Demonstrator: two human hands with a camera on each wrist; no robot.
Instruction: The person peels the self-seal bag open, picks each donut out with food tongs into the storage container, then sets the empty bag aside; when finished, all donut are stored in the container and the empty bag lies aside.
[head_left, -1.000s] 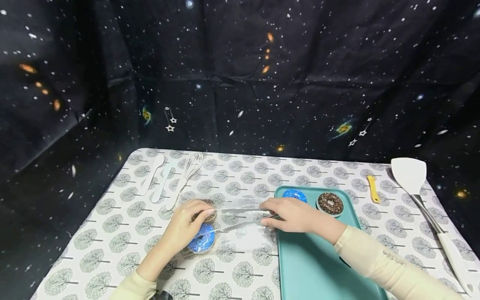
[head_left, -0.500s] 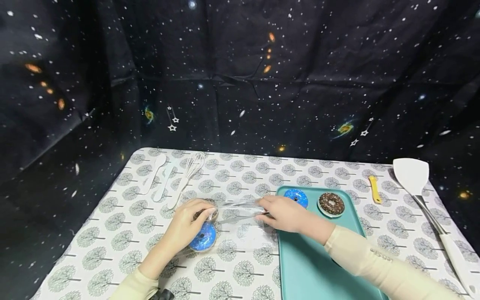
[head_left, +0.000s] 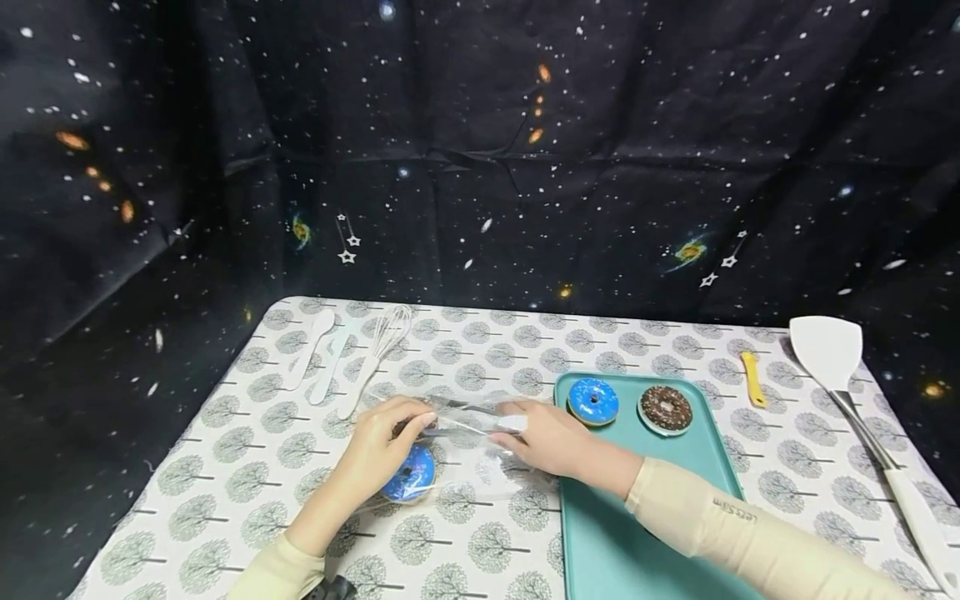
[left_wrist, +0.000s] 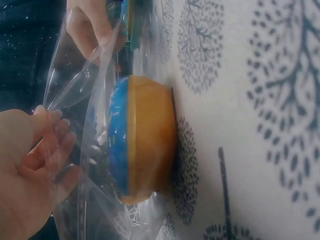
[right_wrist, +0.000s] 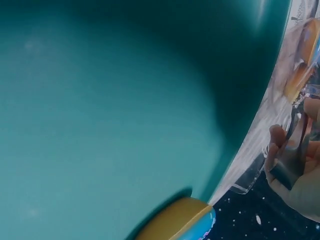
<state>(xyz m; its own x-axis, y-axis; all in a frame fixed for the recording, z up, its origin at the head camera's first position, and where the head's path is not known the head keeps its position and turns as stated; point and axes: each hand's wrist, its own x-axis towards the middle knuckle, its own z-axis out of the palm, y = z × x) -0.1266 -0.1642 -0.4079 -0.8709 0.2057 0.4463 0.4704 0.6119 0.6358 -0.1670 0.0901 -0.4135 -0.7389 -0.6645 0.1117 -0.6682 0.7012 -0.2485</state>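
A black cloth backdrop (head_left: 480, 225) fills the space behind the desk (head_left: 247, 450), printed with white specks, orange ovals (head_left: 536, 135), small yellow-green galaxies (head_left: 691, 251) and hanging outlined stars (head_left: 347, 257); a horizontal crease (head_left: 390, 158) runs across it, with softer vertical folds above and below; at the left the same dark cloth (head_left: 97, 242) forms a side wall, caught by a dull grey sheen; the desk has a rounded back-left corner and wears a white cover (head_left: 480, 333) patterned with grey trees, brightly lit against the dark surround
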